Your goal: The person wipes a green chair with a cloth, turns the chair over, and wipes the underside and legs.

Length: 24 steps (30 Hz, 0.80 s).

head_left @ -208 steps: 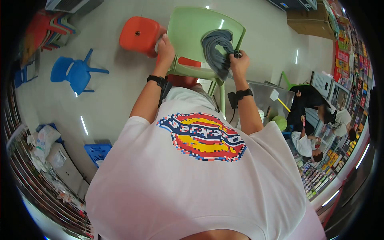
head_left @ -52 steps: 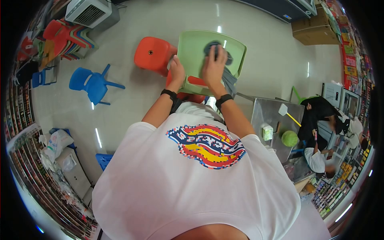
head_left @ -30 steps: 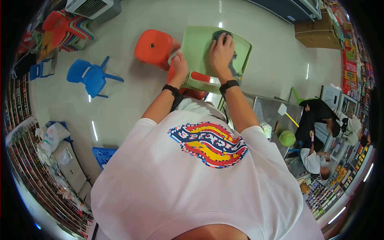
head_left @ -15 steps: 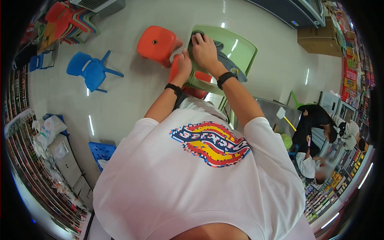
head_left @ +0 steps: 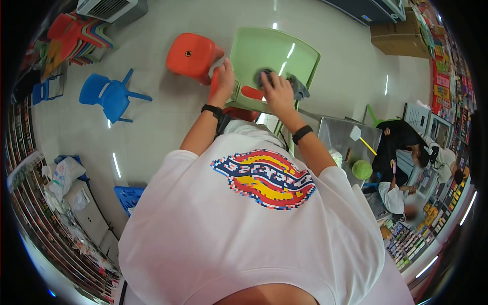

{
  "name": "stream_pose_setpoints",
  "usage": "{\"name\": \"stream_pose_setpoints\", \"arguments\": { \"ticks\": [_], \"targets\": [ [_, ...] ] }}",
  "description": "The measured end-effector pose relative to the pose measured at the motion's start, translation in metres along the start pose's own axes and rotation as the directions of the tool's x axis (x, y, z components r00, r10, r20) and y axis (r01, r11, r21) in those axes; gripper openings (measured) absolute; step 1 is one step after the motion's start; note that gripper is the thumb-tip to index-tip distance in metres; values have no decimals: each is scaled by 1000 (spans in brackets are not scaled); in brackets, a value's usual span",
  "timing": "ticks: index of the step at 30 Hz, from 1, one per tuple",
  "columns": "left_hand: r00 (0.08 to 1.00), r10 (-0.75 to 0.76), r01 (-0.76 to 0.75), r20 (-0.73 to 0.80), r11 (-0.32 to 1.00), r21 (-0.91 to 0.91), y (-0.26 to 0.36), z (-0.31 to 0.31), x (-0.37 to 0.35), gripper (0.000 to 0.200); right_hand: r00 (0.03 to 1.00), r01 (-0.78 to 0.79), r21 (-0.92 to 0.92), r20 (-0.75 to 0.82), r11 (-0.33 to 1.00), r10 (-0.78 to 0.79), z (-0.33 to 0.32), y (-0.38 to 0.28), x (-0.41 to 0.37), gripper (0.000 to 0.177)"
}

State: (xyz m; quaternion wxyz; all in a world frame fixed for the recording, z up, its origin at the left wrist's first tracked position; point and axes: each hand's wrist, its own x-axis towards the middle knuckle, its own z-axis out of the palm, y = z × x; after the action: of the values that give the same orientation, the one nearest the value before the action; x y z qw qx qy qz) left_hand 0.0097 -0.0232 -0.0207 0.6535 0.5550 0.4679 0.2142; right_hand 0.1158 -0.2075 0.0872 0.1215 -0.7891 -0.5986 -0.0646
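Note:
A light green plastic chair [head_left: 249,46] is in front of me, its wide surface facing up. My right hand [head_left: 278,92] is closed on a dark grey-green cloth [head_left: 299,87], which lies bunched on that surface and trails to the right; the hand is slightly blurred. At the chair's left edge is my left hand [head_left: 225,80], its fingers curled against the edge beside the red stool. What the fingers grip is partly hidden.
A red stool [head_left: 191,55] stands left of the green chair, and a blue chair [head_left: 112,96] farther left. At the right are a metal table [head_left: 330,133], a green round object [head_left: 362,169], people and shelves. A cardboard box [head_left: 399,38] is at the upper right.
My right hand has moved down and right over the green surface, drawing the cloth with it. My left hand has shifted slightly left and up.

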Motion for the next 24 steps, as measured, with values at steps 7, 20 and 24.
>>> {"name": "stream_pose_setpoints", "arguments": {
  "ticks": [7, 20, 24],
  "targets": [
    [999, 18, -20, 31, 998, 52, 15, 2, -6, 65, 762, -647, -63, -92, 760, 641, -1, 78, -8, 47],
    [999, 3, -2, -41, 1000, 31, 30, -2, -14, 63, 997, -73, 81, -35, 994, 76, -7, 8, 0, 49],
    [999, 37, -33, -38, 995, 96, 10, -2, -5, 63, 963, -254, -80, 67, 964, 259, -20, 41, -46, 44]
  ]
}}
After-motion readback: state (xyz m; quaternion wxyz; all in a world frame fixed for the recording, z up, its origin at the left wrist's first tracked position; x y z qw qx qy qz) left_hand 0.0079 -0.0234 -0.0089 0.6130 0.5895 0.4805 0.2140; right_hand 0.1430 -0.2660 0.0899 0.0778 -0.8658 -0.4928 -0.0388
